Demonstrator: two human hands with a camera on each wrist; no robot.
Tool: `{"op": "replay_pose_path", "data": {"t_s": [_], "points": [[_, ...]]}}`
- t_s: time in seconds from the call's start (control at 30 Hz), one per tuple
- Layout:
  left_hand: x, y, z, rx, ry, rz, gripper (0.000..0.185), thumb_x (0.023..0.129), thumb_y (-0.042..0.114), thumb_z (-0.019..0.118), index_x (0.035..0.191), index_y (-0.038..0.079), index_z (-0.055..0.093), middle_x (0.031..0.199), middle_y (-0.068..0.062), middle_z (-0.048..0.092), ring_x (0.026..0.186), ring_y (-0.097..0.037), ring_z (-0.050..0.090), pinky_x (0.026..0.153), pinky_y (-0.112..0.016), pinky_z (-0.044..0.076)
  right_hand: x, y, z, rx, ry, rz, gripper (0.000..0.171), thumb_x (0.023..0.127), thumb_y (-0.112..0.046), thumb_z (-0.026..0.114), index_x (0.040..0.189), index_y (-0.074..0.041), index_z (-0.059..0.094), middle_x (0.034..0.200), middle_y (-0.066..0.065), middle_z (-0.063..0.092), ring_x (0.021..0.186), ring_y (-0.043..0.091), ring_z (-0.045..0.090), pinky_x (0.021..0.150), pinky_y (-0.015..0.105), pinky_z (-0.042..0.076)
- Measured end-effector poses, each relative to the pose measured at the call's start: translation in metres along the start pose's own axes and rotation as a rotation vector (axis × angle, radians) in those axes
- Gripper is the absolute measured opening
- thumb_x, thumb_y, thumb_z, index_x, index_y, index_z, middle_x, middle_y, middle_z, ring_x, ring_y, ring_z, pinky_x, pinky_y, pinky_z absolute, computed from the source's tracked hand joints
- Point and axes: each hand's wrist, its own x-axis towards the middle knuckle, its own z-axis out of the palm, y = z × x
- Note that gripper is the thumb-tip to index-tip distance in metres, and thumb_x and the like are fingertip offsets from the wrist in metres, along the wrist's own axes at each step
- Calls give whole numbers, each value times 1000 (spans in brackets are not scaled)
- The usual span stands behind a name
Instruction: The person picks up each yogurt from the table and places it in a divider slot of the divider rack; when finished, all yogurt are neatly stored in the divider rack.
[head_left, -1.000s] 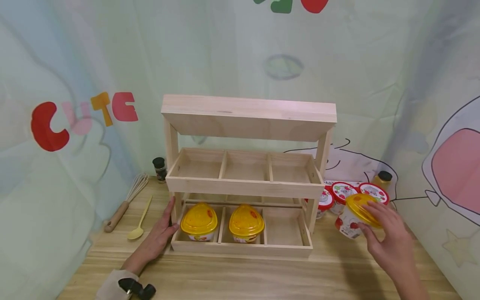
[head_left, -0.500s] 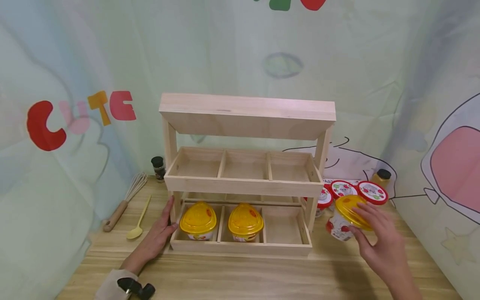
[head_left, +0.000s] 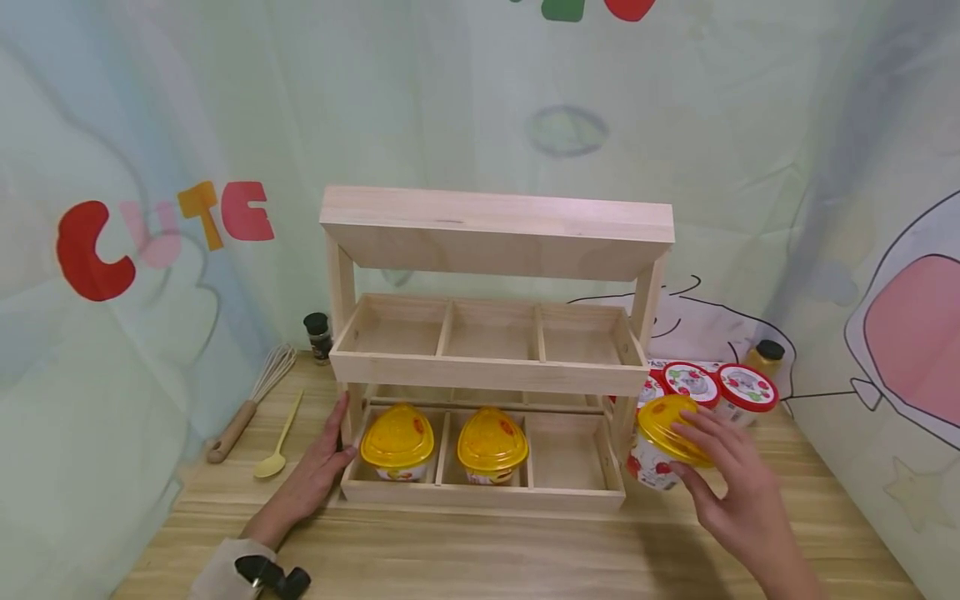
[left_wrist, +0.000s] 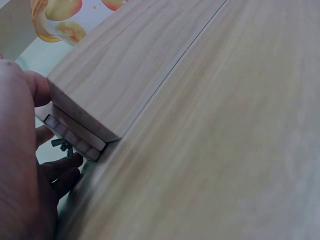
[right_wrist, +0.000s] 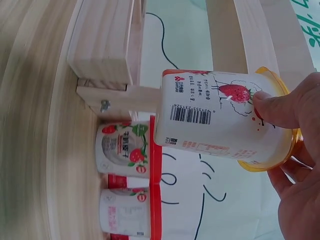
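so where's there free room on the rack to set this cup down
The bottom tray's right bay is bare, bordered by the middle yellow-lid cup and the rack's right wall. All three upper-tray bays are bare too. The right hand grips the cup just outside that wall. Crowded: the red-lid cups behind it.

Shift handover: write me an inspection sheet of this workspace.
Surface: wooden table, bare at front.
Job's things: yellow-lidded cup held tilted beside wooden rack; two yellow-lidded cups in its lower tray.
Clutter: whisk, spoon, dark-capped jar, red-lidded cups, yellow jar.
Hands: left hand rests on rack's corner; right hand grips cup.
Cables: nothing seen.
Surroundings: cartoon-print curtain.
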Motion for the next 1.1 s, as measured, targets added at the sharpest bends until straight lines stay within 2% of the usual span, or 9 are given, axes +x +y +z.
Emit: {"op": "replay_pose_path", "data": {"t_s": [0.27, 0.37, 0.47, 0.53, 0.6, 0.7, 0.77, 0.97, 1.1], "points": [[-1, -3, 1, 5, 7, 7, 83, 105, 2, 52, 174, 17, 8, 174, -35, 18, 141, 28, 12, 111, 3, 16, 2, -9, 7, 8, -62, 22, 66, 69, 12, 91, 128, -13, 74, 140, 11, 71, 133, 32, 56, 116, -1, 22], [-1, -4, 1, 12, 17, 32, 84, 104, 0, 53, 174, 16, 9, 180, -10, 14, 143, 28, 12, 112, 3, 16, 3, -10, 11, 21, -65, 5, 68, 68, 12, 92, 129, -14, 75, 141, 10, 70, 134, 31, 56, 116, -1, 23], [0, -4, 2, 18, 30, 67, 85, 101, -2, 54, 173, 14, 11, 176, 22, 9, 146, 27, 12, 113, 3, 15, 4, -10, 15, 32, -66, -4, 71, 68, 13, 92, 130, -16, 75, 142, 8, 70, 136, 28, 55, 115, 0, 24], [0, -4, 2, 23, 37, 83, 86, 101, -3, 54, 173, 13, 12, 171, 33, 6, 147, 27, 12, 114, 3, 15, 5, -11, 17, 36, -67, -5, 72, 68, 13, 92, 131, -17, 75, 143, 7, 70, 136, 26, 55, 114, -1, 26], [1, -4, 2, 26, 37, 84, 86, 100, -3, 54, 173, 13, 12, 169, 37, 5, 147, 27, 12, 113, 3, 15, 7, -11, 20, 46, -67, -8, 72, 69, 12, 92, 131, -19, 74, 144, 6, 70, 137, 25, 56, 114, 0, 26], [0, -4, 2, 28, 32, 69, 85, 102, -2, 54, 174, 14, 11, 170, 36, 4, 146, 27, 11, 113, 3, 14, 10, -12, 24, 61, -64, -24, 70, 70, 10, 92, 131, -19, 75, 143, 6, 70, 135, 23, 58, 114, 1, 27], [0, -3, 1, 29, 29, 60, 85, 102, -1, 54, 174, 15, 10, 174, 29, 6, 145, 27, 11, 113, 3, 15, 12, -13, 27, 79, -63, -38, 70, 70, 11, 92, 131, -19, 75, 143, 6, 71, 135, 23, 59, 115, 1, 28], [0, -2, 1, 34, 23, 39, 84, 103, 1, 54, 174, 16, 10, 181, -18, 15, 143, 28, 10, 112, 3, 15, 16, -16, 37, 98, -87, -43, 70, 70, 12, 91, 130, -20, 75, 143, 3, 71, 138, 26, 58, 116, 2, 26], [-1, -2, 1, 30, 10, 20, 83, 105, 3, 53, 174, 16, 8, 177, -31, 16, 143, 29, 9, 112, 3, 14, 19, -17, 46, 109, -90, -61, 68, 70, 11, 92, 129, -19, 77, 142, 4, 72, 138, 30, 59, 119, 4, 26]]}}
